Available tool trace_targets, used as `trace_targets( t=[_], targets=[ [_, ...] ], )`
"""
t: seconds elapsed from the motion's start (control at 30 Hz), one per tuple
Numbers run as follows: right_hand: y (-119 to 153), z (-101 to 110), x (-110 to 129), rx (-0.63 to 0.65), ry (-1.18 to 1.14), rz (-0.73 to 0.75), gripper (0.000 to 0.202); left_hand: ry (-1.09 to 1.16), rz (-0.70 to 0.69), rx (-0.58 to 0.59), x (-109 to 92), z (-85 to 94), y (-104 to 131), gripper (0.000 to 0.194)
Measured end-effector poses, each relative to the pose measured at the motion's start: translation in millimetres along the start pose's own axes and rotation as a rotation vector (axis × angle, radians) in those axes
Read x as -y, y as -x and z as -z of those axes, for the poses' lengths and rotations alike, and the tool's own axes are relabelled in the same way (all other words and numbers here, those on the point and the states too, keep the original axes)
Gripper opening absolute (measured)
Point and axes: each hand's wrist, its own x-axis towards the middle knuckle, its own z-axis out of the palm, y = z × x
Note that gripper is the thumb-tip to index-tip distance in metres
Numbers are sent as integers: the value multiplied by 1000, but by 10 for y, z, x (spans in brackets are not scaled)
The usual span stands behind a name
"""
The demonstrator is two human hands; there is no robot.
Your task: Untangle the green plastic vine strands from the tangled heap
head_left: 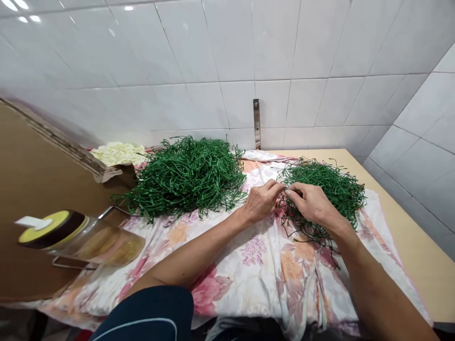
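My left hand [263,201] and my right hand [311,201] meet fingertip to fingertip at the left edge of a smaller heap of thin green stems [330,182]. Both hands are closed in a pinch; whatever lies between the fingertips is too small to make out. A larger heap of the same dark green stems [192,175] rests to the left of my hands. Both heaps lie on a floral cloth [254,246] with pink and orange flowers. Some loose stems hang down below my right hand.
A clear jar [110,244] with a yellow and brown lid stands at the left, beside a cardboard box [46,175]. Pale pieces [119,153] are piled behind the box. A metal bracket [256,123] is fixed to the tiled wall. Bare tabletop [408,237] shows at the right.
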Motion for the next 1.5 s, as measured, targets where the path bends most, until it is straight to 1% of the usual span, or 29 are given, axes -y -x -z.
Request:
trace_targets(
  t=[0.1,0.23,0.4,0.5,0.6,0.73,0.87,0.97,1.03,1.1,1.17,1.2,1.27,1.37,1.43,1.5],
  targets=[
    [12,-30,11,-54,-11,9,29,34,2,17,-38,80,-20,29],
    [10,-37,44,-89,-107,5,35,92,4,63,-33,265,-71,27],
    [44,8,119,-21,-352,-64,34,144,-22,145,-31,482,-159,22],
    [62,8,134,33,-517,-101,33,118,-19,172,-47,559,-194,21],
    [69,3,130,57,-607,-119,34,48,-27,211,-72,604,-209,22],
    [76,5,135,34,-601,-140,36,-31,-50,263,-132,630,-198,20],
    [74,-23,172,20,-570,-173,38,3,-84,267,-175,569,-166,15],
    [89,-4,228,-2,-607,-211,41,27,-111,225,-118,455,-124,13],
    [119,73,259,-19,-680,-231,41,31,-102,207,-20,370,-94,13],
    [154,189,258,-74,-757,-226,39,67,-29,186,104,301,-77,13],
    [173,296,221,-236,-762,-192,37,229,112,104,210,261,-83,13],
    [173,331,194,-315,-712,-176,37,333,183,55,243,252,-96,13],
    [156,352,141,-444,-522,-148,37,527,293,15,262,250,-134,17],
    [121,295,98,-534,-195,-120,34,775,403,52,213,258,-193,22],
    [105,242,82,-568,-80,-97,29,923,464,96,180,253,-212,27],
    [94,203,46,-578,-27,-76,24,1056,524,153,173,233,-205,36]
  ],
)
